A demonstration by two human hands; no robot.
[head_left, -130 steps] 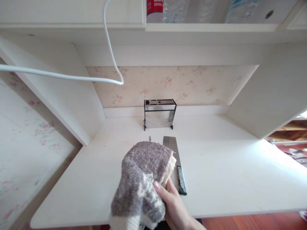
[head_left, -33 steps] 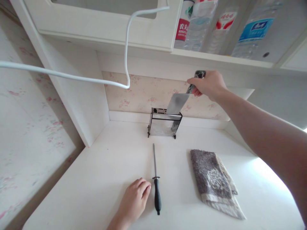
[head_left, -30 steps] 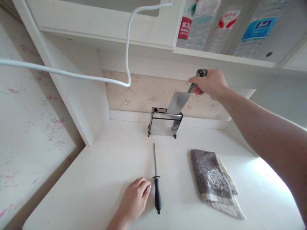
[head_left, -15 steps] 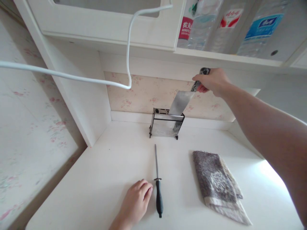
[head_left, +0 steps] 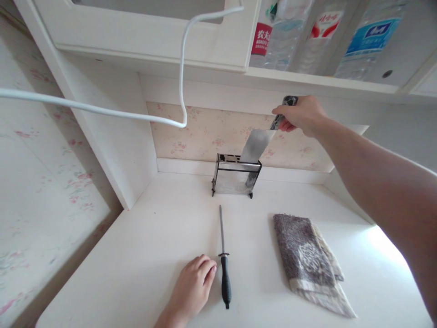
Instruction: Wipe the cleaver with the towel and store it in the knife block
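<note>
My right hand (head_left: pixel 302 115) grips the dark, worn handle of a cleaver (head_left: pixel 257 145) with a broad metal blade. The blade slants down to the left, its lower end inside the right side of a metal knife rack (head_left: pixel 233 181). The rack stands against the back wall, with black edges and slots in its top. A honing steel (head_left: pixel 224 269) with a black handle lies in front of it, pointing at the rack. Just left of that handle, my left hand (head_left: pixel 196 282) rests on the tabletop, fingers curled in and together, holding nothing visible.
On the right of the white tabletop (head_left: pixel 143 259) lies a folded grey-brown towel (head_left: pixel 305 255). A white cable (head_left: pixel 112 113) hangs across the upper left, in front of the cabinet (head_left: pixel 146 41). Several plastic bottles (head_left: pixel 370 41) stand on the shelf above my right hand.
</note>
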